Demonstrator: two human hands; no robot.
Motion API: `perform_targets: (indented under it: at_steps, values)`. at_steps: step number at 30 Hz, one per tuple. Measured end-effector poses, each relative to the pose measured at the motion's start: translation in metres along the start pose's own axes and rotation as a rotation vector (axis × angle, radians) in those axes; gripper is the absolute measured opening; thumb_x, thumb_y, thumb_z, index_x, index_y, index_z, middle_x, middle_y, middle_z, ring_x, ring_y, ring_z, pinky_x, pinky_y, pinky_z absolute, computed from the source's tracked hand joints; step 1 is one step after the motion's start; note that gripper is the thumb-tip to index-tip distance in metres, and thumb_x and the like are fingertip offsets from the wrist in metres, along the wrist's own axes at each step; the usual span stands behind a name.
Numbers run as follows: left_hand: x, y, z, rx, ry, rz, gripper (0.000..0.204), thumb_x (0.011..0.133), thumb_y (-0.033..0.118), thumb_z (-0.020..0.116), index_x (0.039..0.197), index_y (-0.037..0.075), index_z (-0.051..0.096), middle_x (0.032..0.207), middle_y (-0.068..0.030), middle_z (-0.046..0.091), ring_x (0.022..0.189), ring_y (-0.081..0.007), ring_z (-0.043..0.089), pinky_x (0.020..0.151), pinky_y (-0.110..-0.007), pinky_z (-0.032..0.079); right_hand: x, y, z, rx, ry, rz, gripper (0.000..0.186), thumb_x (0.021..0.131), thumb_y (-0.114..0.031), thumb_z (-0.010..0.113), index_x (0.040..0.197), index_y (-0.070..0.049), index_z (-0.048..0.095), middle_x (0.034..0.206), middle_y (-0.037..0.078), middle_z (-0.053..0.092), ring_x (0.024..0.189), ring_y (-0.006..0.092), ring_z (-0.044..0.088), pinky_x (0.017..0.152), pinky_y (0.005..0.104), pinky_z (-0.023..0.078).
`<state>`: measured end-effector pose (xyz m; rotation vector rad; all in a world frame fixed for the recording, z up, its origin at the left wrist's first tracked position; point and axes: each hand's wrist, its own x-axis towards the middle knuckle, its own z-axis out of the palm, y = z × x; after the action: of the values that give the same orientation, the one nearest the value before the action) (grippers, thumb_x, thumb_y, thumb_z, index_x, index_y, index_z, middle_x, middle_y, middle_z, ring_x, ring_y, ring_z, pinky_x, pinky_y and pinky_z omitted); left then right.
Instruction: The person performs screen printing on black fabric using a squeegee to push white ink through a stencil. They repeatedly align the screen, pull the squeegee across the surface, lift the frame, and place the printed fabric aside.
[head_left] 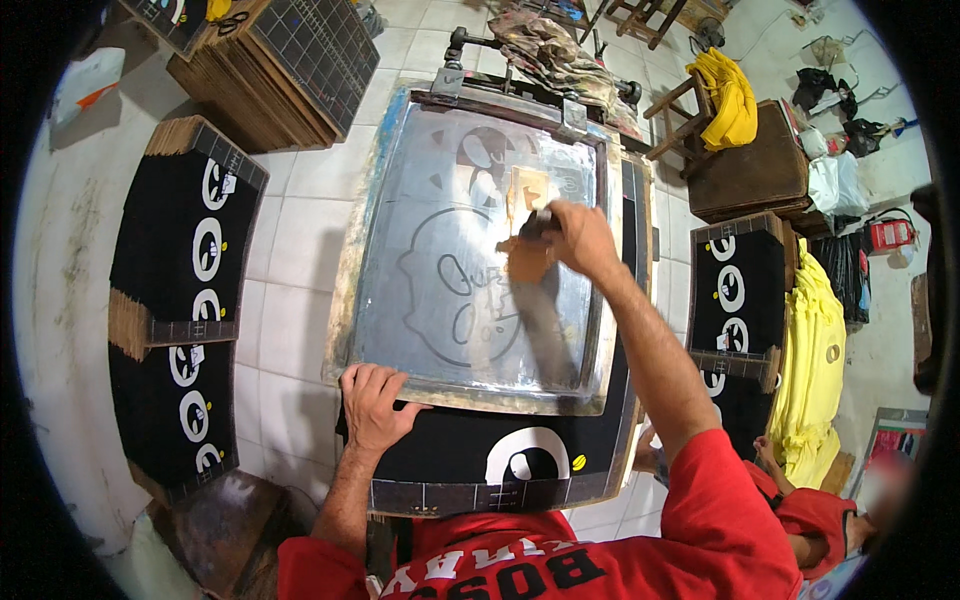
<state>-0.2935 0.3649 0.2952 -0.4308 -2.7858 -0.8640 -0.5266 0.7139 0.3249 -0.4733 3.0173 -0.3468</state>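
Note:
A screen-printing frame (480,398) with grey-blue mesh (395,240) lies in front of me, faint outlines of shapes showing through. My right hand (583,240) is closed around a small dark squeegee (539,226), its lower part against the mesh. Orange-brown ink (528,264) is pooled beside it, and a paler ink patch (530,188) lies farther up. My left hand (374,405) grips the frame's near left corner, fingers bent over the edge. Below the frame, black fabric (445,435) with a white ring print (495,462) sits on a dark board.
Boards with printed black fabric stand in stacks at left (160,240) and right (750,275). Yellow cloth (812,360) hangs at right, with a co-worker's red sleeve (815,525) below it. Bare boards (265,75) are piled at upper left. Hinge clamps (572,118) hold the frame's far side.

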Motion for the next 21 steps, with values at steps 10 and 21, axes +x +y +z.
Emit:
perform_targets:
  at_steps: [10, 21]
  values:
    - [-0.001, 0.007, 0.001, 0.016, 0.01, -0.028, 0.052, 0.06, 0.028, 0.093, 0.098, 0.005, 0.068, 0.097, -0.0082, 0.064, 0.099, -0.0304, 0.06, 0.099, -0.049, 0.041, 0.06, 0.034, 0.016, 0.056, 0.311, -0.07, 0.028, 0.085, -0.017, 0.074, 0.11, -0.007, 0.066, 0.101, 0.015, 0.073, 0.095, 0.0401, 0.068, 0.083, 0.0519, 0.053]
    - [0.001, 0.012, -0.003, 0.02, -0.019, -0.017, 0.052, 0.058, 0.029, 0.095, 0.096, 0.006, 0.068, 0.095, -0.008, 0.064, 0.098, -0.0314, 0.06, 0.097, -0.048, 0.04, -0.134, -0.073, 0.026, 0.242, 0.456, 0.048, 0.062, 0.07, 0.007, 0.069, 0.13, -0.007, 0.063, 0.128, 0.009, 0.063, 0.118, 0.0332, 0.056, 0.1, 0.0458, 0.044]
